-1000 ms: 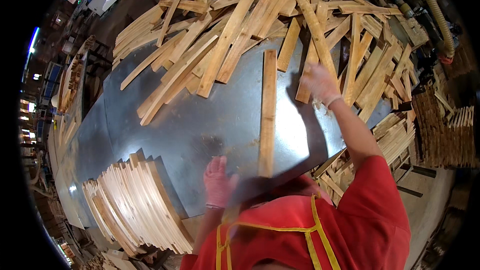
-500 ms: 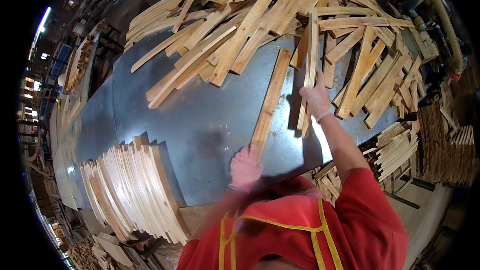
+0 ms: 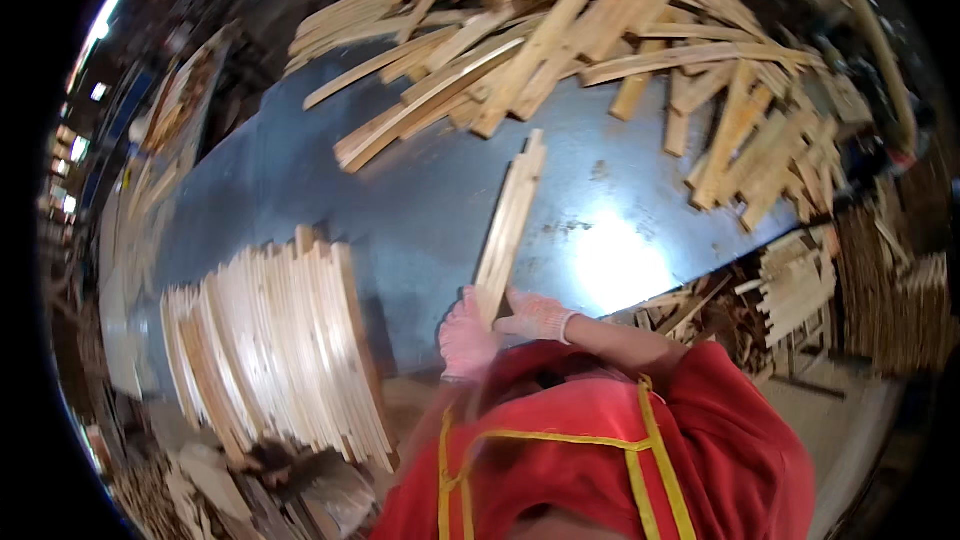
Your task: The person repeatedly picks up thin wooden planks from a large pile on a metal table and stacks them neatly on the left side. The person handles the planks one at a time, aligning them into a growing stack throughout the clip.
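While the table (image 3: 420, 205) bears a wood pile (image 3: 560, 30) and, near left, a tight row (image 3: 270, 340), slats (image 3: 511, 210) slant over its near middle. The left hand (image 3: 468, 337) clamps their near end; whether the right hand (image 3: 540, 318), beside it, grips is unclear.

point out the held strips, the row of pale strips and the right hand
Held strips (image 3: 511, 220): head view, midway along
Row of pale strips (image 3: 275, 340): head view, centre
Right hand (image 3: 537, 318): head view, back

No text, label, brand, number or sign can be read in the head view, whether on the wooden slats (image 3: 510, 225), the metal tabletop (image 3: 420, 220) or the yellow-trimmed red apron (image 3: 575, 450).
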Tool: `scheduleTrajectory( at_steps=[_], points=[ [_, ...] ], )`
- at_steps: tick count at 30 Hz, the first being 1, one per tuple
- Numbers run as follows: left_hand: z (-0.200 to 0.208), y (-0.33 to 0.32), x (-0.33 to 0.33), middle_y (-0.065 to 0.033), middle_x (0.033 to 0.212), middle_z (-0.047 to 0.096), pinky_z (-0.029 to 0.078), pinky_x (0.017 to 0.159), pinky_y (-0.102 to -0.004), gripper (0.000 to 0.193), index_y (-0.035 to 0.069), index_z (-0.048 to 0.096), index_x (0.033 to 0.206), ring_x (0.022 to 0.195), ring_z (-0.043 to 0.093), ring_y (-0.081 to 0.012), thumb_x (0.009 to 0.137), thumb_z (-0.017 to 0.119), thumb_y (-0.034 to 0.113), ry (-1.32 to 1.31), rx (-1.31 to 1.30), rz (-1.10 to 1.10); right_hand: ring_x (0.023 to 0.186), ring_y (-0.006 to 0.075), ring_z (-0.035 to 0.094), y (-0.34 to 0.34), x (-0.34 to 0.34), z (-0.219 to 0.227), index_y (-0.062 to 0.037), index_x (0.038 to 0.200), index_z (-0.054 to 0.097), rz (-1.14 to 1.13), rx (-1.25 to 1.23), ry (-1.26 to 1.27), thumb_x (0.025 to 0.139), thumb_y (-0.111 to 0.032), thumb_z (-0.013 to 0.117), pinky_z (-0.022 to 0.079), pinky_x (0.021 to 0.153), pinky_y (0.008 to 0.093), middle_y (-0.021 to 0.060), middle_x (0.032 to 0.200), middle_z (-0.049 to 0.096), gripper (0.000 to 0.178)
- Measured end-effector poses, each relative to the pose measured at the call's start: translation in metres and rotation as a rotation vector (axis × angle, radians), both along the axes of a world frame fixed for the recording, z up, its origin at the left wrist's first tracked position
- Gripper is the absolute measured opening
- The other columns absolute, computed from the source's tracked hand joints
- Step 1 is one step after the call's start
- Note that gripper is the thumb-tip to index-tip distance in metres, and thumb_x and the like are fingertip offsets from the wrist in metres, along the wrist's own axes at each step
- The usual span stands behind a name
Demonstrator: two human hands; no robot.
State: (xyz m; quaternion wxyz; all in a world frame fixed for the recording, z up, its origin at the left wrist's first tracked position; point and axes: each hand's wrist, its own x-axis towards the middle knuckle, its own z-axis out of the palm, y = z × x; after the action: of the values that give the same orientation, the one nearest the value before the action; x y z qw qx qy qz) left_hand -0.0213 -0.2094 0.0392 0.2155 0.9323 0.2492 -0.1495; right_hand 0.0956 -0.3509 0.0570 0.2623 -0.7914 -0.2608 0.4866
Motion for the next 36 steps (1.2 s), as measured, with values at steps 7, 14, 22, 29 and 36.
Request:
scheduleTrajectory(
  at_steps=[7, 14, 22, 29, 36],
  points=[
    [0.027, 0.030, -0.094, -0.0211, 0.096, 0.074, 0.061, 0.077, -0.0525, 0.038, 0.011, 0.063, 0.121, 0.087, 0.075, -0.0426, 0.088, 0.075, 0.026, -0.391, 0.167, 0.202, 0.114, 0.0411, 0.069, -0.061, 0.062, -0.015, -0.0024, 0.136, 0.061, -0.313, 0.213, -0.148, 0.090, -0.046, 0.069, 0.053, 0.103, 0.0435, 0.0248, 0.118, 0.074, 0.063],
    [0.000, 0.078, -0.188, -0.0186, 0.142, 0.063, 0.053, 0.104, -0.0421, 0.060, 0.016, 0.059, 0.139, 0.133, 0.061, -0.0282, 0.087, 0.077, 0.040, -0.165, 0.815, 0.204, 0.107, 0.0465, 0.072, -0.210, 0.194, -0.027, -0.0025, 0.103, 0.075, -0.869, -0.334, -1.096, 0.090, -0.039, 0.068, 0.057, 0.095, 0.0523, 0.0262, 0.118, 0.072, 0.039],
    [-0.009, 0.030, -0.003, -0.0231, 0.150, 0.057, 0.043, 0.115, -0.0529, 0.085, 0.005, 0.056, 0.149, 0.142, 0.051, -0.0416, 0.074, 0.087, 0.031, -0.357, 0.166, -0.128, 0.088, 0.0448, 0.074, -0.202, 0.176, -0.030, 0.0033, 0.132, 0.051, -1.033, -0.029, -0.782, 0.081, -0.015, 0.072, 0.060, 0.080, 0.0468, 0.0299, 0.101, 0.072, 0.058],
    [-0.008, -0.059, 0.122, -0.0156, 0.142, 0.061, 0.047, 0.108, -0.0500, 0.089, 0.007, 0.049, 0.154, 0.127, 0.061, -0.0370, 0.081, 0.082, 0.045, -0.255, 0.080, -0.354, 0.126, 0.0430, 0.063, -0.113, 0.187, 0.060, -0.0019, 0.157, 0.044, -0.462, 0.186, -0.199, 0.086, -0.034, 0.074, 0.050, 0.110, 0.0464, 0.0280, 0.141, 0.061, 0.083],
    [-0.002, -0.042, 0.099, -0.0136, 0.132, 0.067, 0.052, 0.101, -0.0486, 0.082, 0.009, 0.053, 0.152, 0.120, 0.065, -0.0362, 0.084, 0.082, 0.044, 0.080, -0.057, -0.246, 0.139, 0.0423, 0.054, -0.143, 0.440, -0.011, -0.0147, 0.150, 0.054, -0.090, -0.324, -1.354, 0.087, -0.017, 0.064, 0.047, 0.111, 0.0534, 0.0200, 0.152, 0.057, 0.064]
  ],
)
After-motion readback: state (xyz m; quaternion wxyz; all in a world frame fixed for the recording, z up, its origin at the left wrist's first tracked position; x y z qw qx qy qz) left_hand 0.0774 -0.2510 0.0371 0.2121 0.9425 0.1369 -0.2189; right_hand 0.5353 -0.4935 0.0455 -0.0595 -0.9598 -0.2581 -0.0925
